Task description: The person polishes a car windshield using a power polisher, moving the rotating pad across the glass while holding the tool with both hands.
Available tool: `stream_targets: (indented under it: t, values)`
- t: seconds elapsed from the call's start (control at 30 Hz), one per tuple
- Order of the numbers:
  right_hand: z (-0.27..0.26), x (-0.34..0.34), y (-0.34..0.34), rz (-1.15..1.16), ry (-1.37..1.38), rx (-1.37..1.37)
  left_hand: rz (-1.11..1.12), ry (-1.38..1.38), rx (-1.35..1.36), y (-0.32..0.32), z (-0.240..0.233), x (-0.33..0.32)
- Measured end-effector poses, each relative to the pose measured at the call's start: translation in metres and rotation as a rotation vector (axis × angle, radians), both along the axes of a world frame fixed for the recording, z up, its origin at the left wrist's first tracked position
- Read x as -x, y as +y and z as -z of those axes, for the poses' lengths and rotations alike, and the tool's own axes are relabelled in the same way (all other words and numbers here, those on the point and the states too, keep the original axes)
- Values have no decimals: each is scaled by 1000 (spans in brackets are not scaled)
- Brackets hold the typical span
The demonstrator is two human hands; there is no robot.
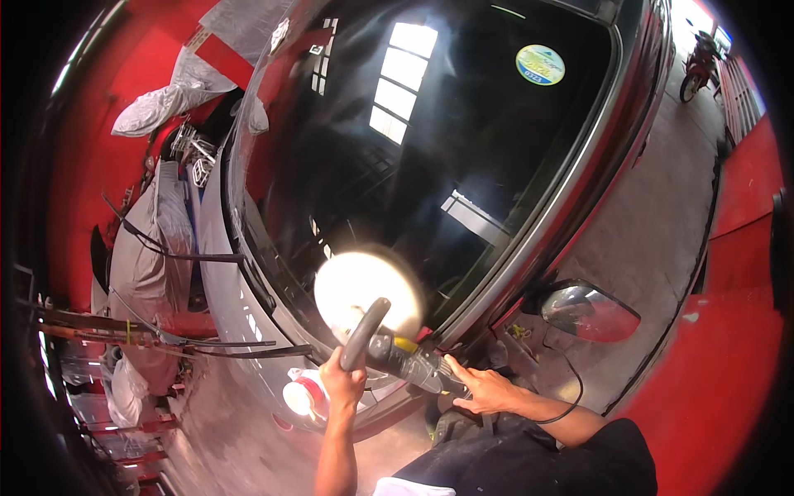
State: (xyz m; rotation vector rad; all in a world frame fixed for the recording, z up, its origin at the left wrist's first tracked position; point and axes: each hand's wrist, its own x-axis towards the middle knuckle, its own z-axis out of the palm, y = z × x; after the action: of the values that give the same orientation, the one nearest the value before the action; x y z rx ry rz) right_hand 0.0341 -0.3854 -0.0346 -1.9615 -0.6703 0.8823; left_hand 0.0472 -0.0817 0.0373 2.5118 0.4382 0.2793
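A rotary polisher (414,364) with a round white pad (366,286) is held at the lower corner of a car windshield (428,180). The pad's edge is blurred. My left hand (343,377) grips the polisher's curved front handle (366,332). Around the rear of the tool's body is my right hand (486,387), with its index finger stretched along the housing. Hazy streaks and window reflections show on the dark glass. Beside my left hand, a white bottle with a red band (305,395) stands on the grey hood (248,310).
Raised wiper arms (186,255) jut out to the left. A side mirror (589,310) sticks out at the right, near the black cord (581,379) by my forearm. Covered items (149,242) line the left; a motorcycle (700,67) stands at the far right.
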Motion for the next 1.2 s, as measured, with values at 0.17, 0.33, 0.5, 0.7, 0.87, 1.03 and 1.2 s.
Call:
stream_targets:
  t: [0.17,0.33,0.5,0.7,0.87,1.03,1.2]
  values:
    - [-37,-1,-36,339,-121,-69,316,10,-100,-66,-65,-89]
    - [-78,-14,-75,593,-215,-84,535,-63,-224,-145,-125,-161]
    - [-93,-49,-88,760,-144,-142,587,-83,-209,-189,-166,-211]
    - [-100,-66,-110,850,-235,-239,697,-200,-151,-229,-184,-238]
    - [-91,-62,-128,798,-362,-188,661,-202,-95,-225,-167,-215]
    - [-67,-56,-129,603,-212,-94,580,-176,-128,-181,-129,-172]
    - [-38,-33,-120,422,-356,-54,458,-191,-38,-145,-82,-109]
